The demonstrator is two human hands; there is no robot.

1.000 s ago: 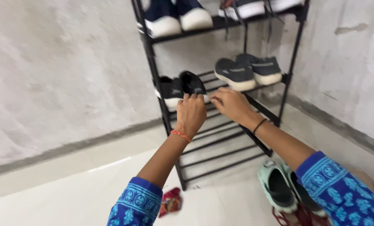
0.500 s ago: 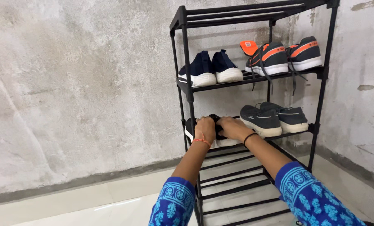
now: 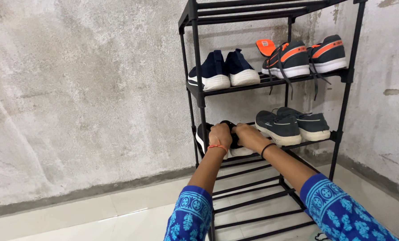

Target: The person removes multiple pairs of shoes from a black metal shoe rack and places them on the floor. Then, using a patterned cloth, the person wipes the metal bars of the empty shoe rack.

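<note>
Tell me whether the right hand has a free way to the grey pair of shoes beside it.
Probably yes. The right hand rests on the black shoes, and the grey pair sits on the same shelf just to its right, with nothing between them.

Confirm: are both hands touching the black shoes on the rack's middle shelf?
Touching. The head view shows the left hand and right hand resting on the black shoes.

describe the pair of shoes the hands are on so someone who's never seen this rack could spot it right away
Start at the black metal shoe rack standing against the grey wall, and go to the shelf below the navy slip-ons. At its left end, beside the grey sneakers, sits a black pair with white soles, under the left hand and right hand. It is the only black pair there.
</note>
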